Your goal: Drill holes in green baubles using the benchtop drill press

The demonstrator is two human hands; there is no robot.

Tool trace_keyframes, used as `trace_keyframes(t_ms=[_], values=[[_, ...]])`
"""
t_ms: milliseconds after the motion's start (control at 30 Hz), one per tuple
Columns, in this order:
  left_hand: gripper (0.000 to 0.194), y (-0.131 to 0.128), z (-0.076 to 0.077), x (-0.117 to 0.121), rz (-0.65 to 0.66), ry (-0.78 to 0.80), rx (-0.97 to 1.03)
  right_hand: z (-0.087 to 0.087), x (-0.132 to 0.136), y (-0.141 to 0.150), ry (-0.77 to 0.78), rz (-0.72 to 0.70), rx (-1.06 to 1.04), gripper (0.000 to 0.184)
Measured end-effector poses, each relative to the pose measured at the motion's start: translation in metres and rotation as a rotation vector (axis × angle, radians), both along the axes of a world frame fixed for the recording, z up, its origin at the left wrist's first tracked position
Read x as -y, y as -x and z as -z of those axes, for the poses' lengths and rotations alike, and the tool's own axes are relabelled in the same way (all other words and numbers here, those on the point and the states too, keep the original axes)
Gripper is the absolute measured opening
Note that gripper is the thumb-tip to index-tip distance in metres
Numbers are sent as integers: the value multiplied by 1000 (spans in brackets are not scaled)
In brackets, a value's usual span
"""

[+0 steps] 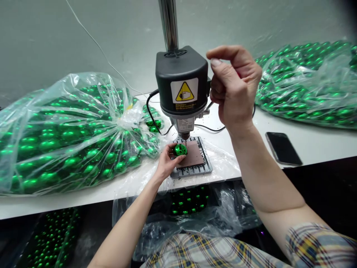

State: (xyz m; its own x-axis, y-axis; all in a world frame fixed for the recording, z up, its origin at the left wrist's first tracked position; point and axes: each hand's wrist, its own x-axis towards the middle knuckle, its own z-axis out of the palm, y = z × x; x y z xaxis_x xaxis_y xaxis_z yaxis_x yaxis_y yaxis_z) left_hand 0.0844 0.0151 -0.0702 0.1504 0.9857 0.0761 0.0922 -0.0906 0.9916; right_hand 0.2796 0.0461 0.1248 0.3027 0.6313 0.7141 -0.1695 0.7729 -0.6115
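Note:
My left hand (169, 162) grips a shiny green ball (180, 149) between thumb and fingers. The ball is at a brownish board (195, 153) on the slotted metal base (208, 167) of a drill press (182, 80). The thin drill bit (186, 142) points down right beside or over the ball; whether they touch, I cannot tell. Raised at the right side of the black drill head, my right hand (235, 83) is closed with fingers curled and thumb near the index finger. Whatever it may hold is hidden by the hand.
A clear bag of green balls (69, 137) fills the table's left; another bag (306, 85) lies at the back right. A phone (283, 148) rests near the right front edge. Dark shavings litter the base. Below the edge, an open plastic bag (223, 208) holds more green balls.

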Motion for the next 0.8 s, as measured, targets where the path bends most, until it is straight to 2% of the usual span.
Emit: trace_keyframes(t_ms=[233,433,533,667,800], values=[[62,-9,0,-12,74,-22,-156,2,-3,-3,17,5,72,18],[54,-18,-3,-7,73,-251,-286,3,-5,-4,6,37,96,23],[54,-20,-3,-4,42,-207,-236,2,-4,-3,32,64,111,18],[60,-20,0,-1,16,-147,-198,4,-2,-2,-16,43,54,10],[62,-20,3,-1,12,-152,-234,15,6,-2,-48,120,84,15]])
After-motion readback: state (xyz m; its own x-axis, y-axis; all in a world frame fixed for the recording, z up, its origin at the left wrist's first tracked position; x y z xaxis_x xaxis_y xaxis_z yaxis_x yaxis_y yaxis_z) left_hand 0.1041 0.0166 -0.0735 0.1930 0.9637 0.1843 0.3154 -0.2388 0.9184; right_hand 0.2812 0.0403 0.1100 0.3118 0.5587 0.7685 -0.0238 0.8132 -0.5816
